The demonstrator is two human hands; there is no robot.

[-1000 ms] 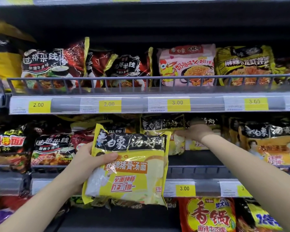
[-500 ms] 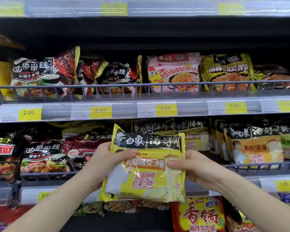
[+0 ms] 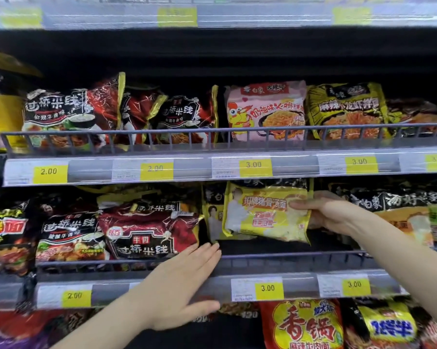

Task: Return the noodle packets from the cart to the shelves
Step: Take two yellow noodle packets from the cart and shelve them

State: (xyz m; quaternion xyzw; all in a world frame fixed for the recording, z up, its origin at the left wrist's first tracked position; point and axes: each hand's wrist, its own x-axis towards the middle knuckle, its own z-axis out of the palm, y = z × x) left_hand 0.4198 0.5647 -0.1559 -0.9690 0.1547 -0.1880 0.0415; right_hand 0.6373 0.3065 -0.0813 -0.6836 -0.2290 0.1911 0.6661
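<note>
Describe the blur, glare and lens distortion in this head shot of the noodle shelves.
Head view: the top price strip is smeared by motion blur, its tags unreadable; glare streaks cross the clear middle price rail; the wide lens bows the shelf edges; the recess above the upper packets sits in deep shadow; the yellow noodle packet in the right hand is soft yet legible; the left hand is evenly lit.
</note>
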